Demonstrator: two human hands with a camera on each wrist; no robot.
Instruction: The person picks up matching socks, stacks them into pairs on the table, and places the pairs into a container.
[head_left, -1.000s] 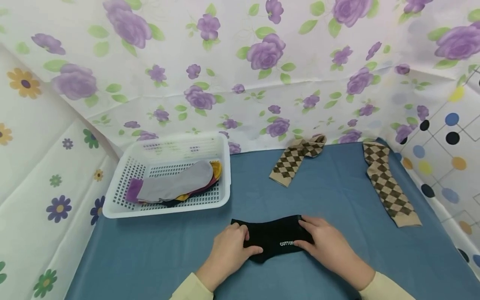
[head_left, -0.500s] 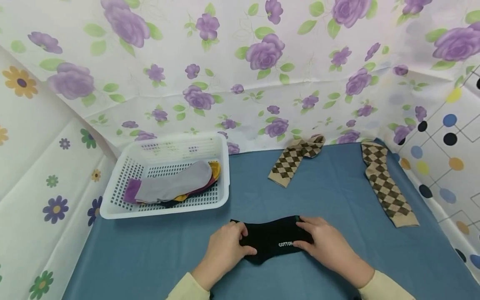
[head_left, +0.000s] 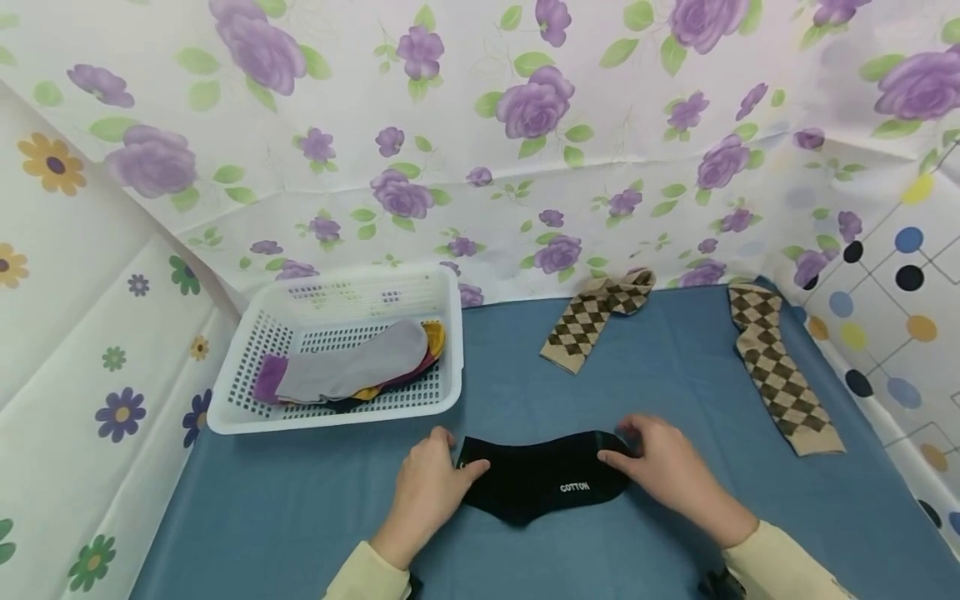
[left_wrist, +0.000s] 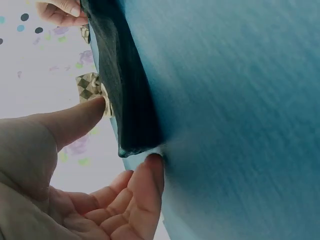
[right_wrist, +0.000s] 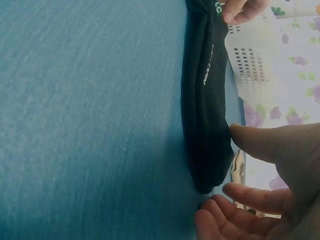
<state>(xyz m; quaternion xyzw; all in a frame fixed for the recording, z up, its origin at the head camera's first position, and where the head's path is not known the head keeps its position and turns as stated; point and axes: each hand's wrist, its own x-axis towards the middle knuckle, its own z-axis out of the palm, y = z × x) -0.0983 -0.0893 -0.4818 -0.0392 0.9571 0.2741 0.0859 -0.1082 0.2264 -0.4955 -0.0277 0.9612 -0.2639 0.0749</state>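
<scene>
A black sock (head_left: 536,479) with white "COTTON" lettering lies flat on the blue cloth in front of me. At its left end is my left hand (head_left: 429,487), thumb over the cuff and fingers just past the edge. The left wrist view shows the cuff (left_wrist: 140,142) between spread thumb and fingers, not pinched. Beside the rounded toe end is my right hand (head_left: 671,467). Its thumb rests at the sock's side in the right wrist view, while the loosely bent fingers (right_wrist: 240,210) lie just beyond the toe.
A white perforated basket (head_left: 337,423) at the left holds several socks, a grey one (head_left: 352,365) on top. Two brown-and-beige checkered socks lie farther back, one folded over (head_left: 581,329) near the back curtain, one (head_left: 780,367) at the right. Flowered curtains stand around the cloth.
Both hands have loosened from the sock and moved outward, the left to the left and the right slightly to the right. The sock's two ends now show more fully; it stays in place.
</scene>
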